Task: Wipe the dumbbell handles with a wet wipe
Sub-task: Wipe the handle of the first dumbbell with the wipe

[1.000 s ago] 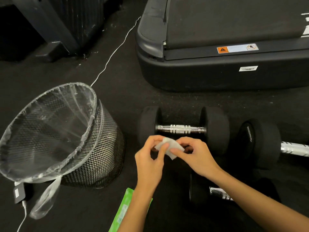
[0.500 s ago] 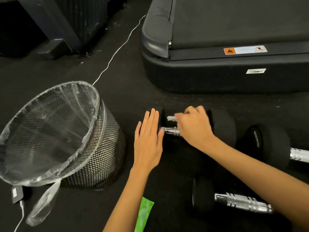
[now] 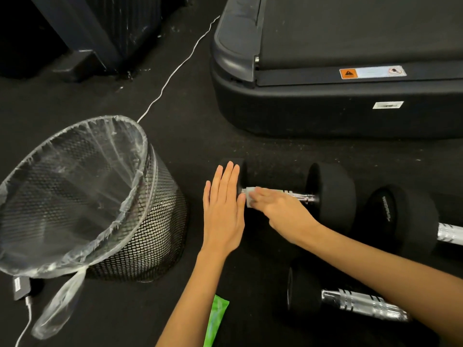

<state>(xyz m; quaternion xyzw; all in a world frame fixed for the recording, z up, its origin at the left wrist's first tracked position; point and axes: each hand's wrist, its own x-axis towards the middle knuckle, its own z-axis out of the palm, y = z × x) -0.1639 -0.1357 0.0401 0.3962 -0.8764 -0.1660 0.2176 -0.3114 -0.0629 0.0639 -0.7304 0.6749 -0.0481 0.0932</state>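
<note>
Head view: the right hand (image 3: 280, 211) is laid over the chrome handle (image 3: 293, 193) of the nearest dumbbell (image 3: 330, 194), and a white wet wipe (image 3: 250, 196) is pinched against the handle's left end by its fingers. The left hand (image 3: 224, 211) is held flat with fingers straight and together, pressed on the dumbbell's left head (image 3: 231, 162), just beside the wipe. Bare black floor (image 3: 200, 139) is seen between this dumbbell and the treadmill base (image 3: 300, 113) beyond. A lined mesh bin (image 3: 140, 221) stands close on the left. Two further dumbbells (image 3: 406, 216) (image 3: 350, 303) are crowded in on the right and near side. A green wipe packet (image 3: 216, 319) lies by the left forearm.
</note>
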